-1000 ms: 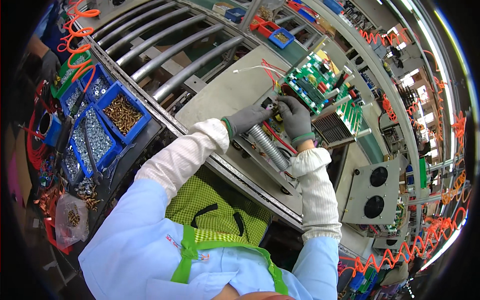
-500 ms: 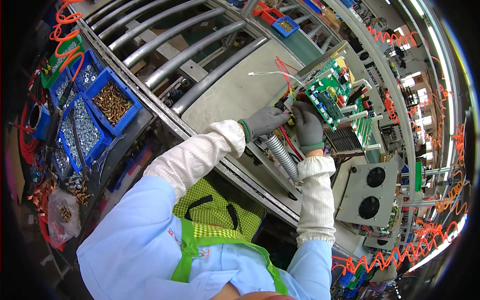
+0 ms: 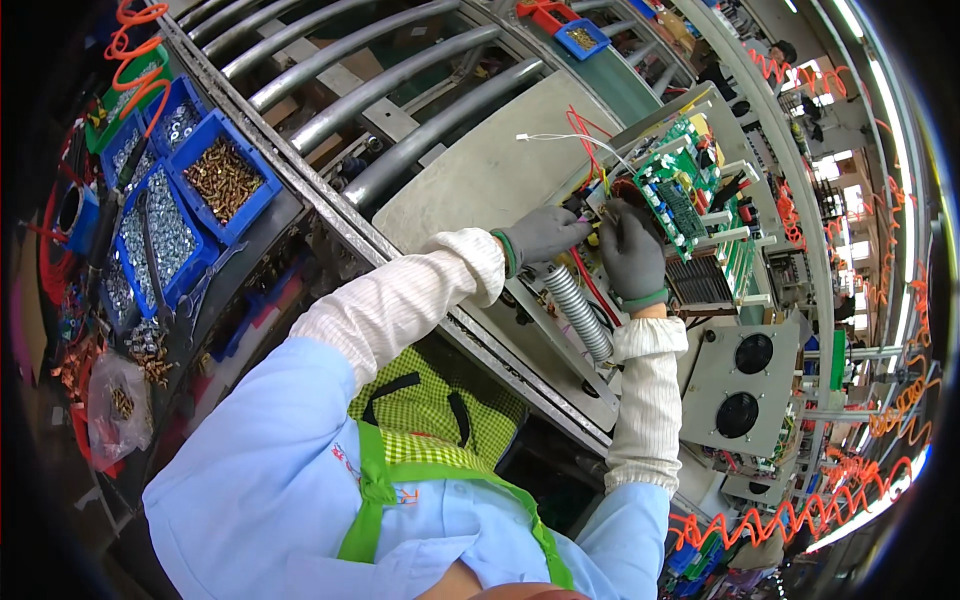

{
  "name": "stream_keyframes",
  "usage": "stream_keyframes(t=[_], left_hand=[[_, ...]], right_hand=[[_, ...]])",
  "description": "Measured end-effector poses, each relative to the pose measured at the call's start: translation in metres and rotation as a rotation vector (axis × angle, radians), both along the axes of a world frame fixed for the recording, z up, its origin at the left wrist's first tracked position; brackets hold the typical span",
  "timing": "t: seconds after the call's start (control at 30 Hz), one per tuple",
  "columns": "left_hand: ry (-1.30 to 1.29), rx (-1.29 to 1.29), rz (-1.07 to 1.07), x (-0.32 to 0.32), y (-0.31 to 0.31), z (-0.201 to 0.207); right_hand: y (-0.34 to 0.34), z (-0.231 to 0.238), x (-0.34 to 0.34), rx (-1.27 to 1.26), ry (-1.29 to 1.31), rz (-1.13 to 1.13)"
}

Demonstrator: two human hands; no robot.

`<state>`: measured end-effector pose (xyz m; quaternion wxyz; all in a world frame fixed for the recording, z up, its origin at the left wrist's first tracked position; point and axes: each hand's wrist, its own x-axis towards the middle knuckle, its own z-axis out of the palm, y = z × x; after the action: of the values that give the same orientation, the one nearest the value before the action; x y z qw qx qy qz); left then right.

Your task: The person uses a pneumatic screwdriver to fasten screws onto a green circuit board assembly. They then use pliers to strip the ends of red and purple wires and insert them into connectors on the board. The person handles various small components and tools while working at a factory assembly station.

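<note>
In grey gloves, my left hand and my right hand work close together at the near side of an open electrical unit. Both hands' fingers are pinched around a small spot among wires; what they hold is too small and covered to name. Right of them stand green circuit boards above a dark finned heatsink. A white lead with a plug and thin red wires stick out beyond my fingers. Below the hands run a thick red cable and a grey corrugated hose.
A roller conveyor with a metal rail lies to the left. Blue bins hold brass-coloured screws and silver fasteners. A grey panel with two fans stands right. Orange coiled hoses hang around.
The whole view has shifted slightly, so the unit and hands appear a little farther right. Both hands stay at the same wiring spot, with small finger movements.
</note>
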<state>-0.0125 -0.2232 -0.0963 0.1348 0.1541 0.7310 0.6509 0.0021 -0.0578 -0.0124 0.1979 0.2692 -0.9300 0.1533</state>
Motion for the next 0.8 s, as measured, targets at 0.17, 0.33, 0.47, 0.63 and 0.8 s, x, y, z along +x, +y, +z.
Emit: stream_keyframes(t=[0.17,0.33,0.47,0.63,0.8], left_hand=[[0.110,0.056,0.032,0.001,0.006,-0.002],[0.154,0.133,0.068,0.005,0.008,-0.001],[0.164,0.180,0.084,0.007,0.005,0.002],[0.210,0.171,0.123,0.008,0.003,0.004],[0.193,0.219,0.106,0.010,-0.001,0.006]], right_hand=[[0.005,-0.001,0.000,0.050,0.004,0.049],[0.006,-0.001,0.001,0.080,0.012,0.053],[-0.001,-0.005,-0.003,0.155,0.076,0.019],[-0.002,-0.017,-0.014,0.212,0.183,0.043],[-0.002,-0.023,-0.017,0.168,0.267,0.102]])
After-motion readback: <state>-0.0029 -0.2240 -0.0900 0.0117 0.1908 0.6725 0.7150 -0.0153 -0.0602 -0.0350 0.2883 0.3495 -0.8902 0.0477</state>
